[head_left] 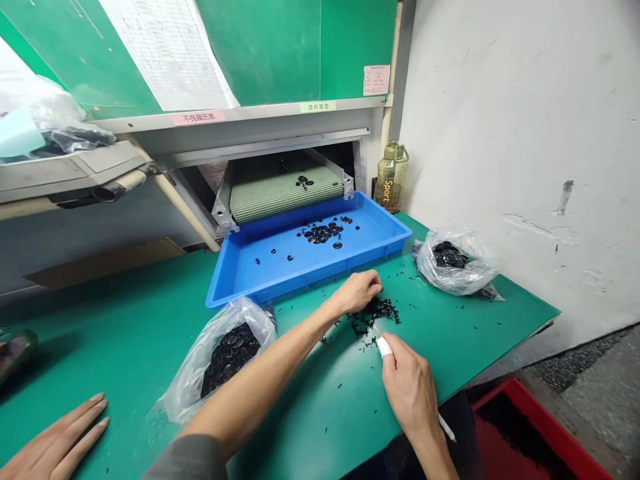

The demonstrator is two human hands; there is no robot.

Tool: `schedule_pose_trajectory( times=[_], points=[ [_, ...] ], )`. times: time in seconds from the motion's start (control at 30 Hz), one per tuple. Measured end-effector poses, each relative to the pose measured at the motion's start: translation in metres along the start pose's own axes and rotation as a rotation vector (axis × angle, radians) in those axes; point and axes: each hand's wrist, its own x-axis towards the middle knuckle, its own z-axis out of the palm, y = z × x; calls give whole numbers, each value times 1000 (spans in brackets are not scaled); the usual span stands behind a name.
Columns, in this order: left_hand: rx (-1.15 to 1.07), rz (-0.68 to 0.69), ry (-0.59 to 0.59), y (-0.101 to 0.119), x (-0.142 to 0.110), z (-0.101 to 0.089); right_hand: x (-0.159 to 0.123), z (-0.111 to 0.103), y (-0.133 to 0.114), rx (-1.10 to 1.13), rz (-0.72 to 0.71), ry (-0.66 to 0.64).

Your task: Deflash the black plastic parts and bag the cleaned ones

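Observation:
My left hand reaches across the green table with its fingers curled and pinched, at the far edge of a pile of small black plastic parts. A dark bit shows at its fingertips, too small to make out. My right hand is closed around a thin white pen-like tool, whose tip points at the near side of the pile. A white cover wraps my right thumb. Left of my forearm stands an open clear bag of black parts.
A blue tray with loose black parts sits under a conveyor belt. Another clear bag of black pieces and a green bottle stand rightward. Another person's hand rests at lower left. A red bin is below.

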Motion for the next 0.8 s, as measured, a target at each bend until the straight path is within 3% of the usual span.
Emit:
schedule_pose_trajectory(
  times=[0.07,0.23,0.3,0.53,0.8],
  points=[
    [-157,-36,14,-1,-23,2,-1,-2,3,24,4,-4],
    [-1041,-220,8,-10,-83,18,-6,-9,11,82,-7,24],
    [-1200,-262,17,-14,-97,24,-9,-11,9,97,-46,39],
    [-1329,-233,43,-20,-104,37,-14,-14,-6,76,-150,82],
    [-1293,-237,98,-21,-105,47,-14,-13,-14,-46,-208,120]
  ],
)
